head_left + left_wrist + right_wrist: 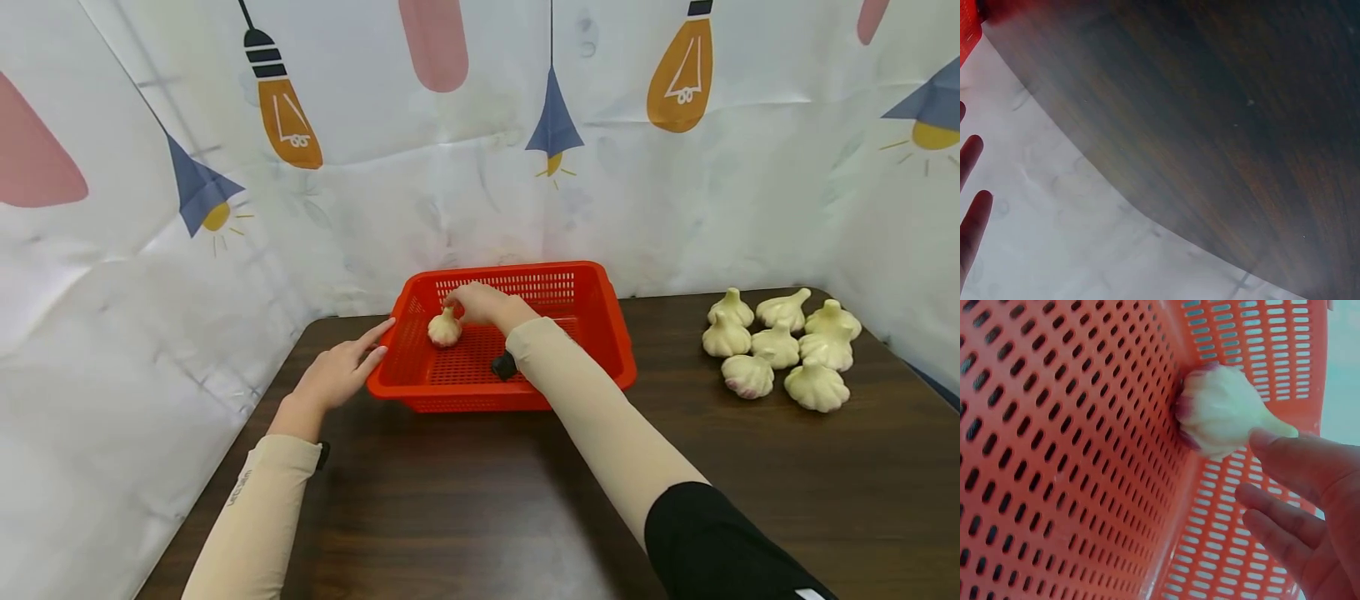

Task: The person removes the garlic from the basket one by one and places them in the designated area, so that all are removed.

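Note:
Inside the red plastic basket point(450, 390), toward its left end, my right hand point(483, 302) pinches a garlic bulb point(444, 328) by its stem. The right wrist view shows the bulb point(1219, 412) close up, its purplish base against the slotted basket floor point(1072, 487), with the thumb point(1272, 442) on the stem and other fingers below it. My left hand point(333, 375) is at the basket's left side, fingers extended, fingertips right at the rim. In the left wrist view only some fingertips point(972, 219) and a corner of the basket point(967, 28) appear.
Several garlic bulbs point(780, 343) stand grouped on the right side of the dark wooden table point(450, 500). A pale curtain point(450, 192) printed with lamps and bulbs surrounds the table's back and sides.

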Demonstrator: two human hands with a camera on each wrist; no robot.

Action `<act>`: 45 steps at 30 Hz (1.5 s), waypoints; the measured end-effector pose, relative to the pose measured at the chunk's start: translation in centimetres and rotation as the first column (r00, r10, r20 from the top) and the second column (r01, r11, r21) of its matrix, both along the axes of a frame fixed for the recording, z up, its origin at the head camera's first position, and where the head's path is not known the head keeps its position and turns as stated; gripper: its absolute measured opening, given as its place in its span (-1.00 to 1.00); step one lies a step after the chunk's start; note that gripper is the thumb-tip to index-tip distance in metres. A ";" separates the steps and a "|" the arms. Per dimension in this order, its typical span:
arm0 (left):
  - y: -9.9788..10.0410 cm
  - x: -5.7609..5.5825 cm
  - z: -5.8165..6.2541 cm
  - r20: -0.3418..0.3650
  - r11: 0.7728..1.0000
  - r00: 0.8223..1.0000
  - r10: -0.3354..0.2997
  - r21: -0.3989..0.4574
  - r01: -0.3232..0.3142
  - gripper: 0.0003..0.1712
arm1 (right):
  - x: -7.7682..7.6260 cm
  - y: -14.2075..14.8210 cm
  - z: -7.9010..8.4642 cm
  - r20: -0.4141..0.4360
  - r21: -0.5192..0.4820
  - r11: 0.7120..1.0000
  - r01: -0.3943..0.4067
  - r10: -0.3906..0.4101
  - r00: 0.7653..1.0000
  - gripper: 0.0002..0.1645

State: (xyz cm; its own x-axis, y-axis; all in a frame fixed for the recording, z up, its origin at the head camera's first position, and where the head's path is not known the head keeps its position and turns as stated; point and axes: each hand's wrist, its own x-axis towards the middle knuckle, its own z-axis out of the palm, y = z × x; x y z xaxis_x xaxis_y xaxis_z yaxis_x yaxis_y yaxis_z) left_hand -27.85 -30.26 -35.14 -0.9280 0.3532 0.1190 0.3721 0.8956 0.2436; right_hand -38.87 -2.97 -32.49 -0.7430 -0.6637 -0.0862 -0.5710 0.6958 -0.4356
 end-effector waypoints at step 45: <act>0.1 0.1 0.2 0.019 1.000 1.000 -0.006 0.007 0.005 -0.28 | 2.1 5.3 4.2 -0.073 -0.220 0.974 -0.048 0.033 0.997 -0.74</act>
State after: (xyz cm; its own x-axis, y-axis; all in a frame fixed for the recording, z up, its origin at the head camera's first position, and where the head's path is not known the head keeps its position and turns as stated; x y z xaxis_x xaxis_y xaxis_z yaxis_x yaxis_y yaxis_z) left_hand -27.72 -30.18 -34.99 -0.9282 0.3575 0.1034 0.3722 0.8920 0.2568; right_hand -36.76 2.33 -28.31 -0.7143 -0.6901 0.1165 -0.6304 0.5621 -0.5353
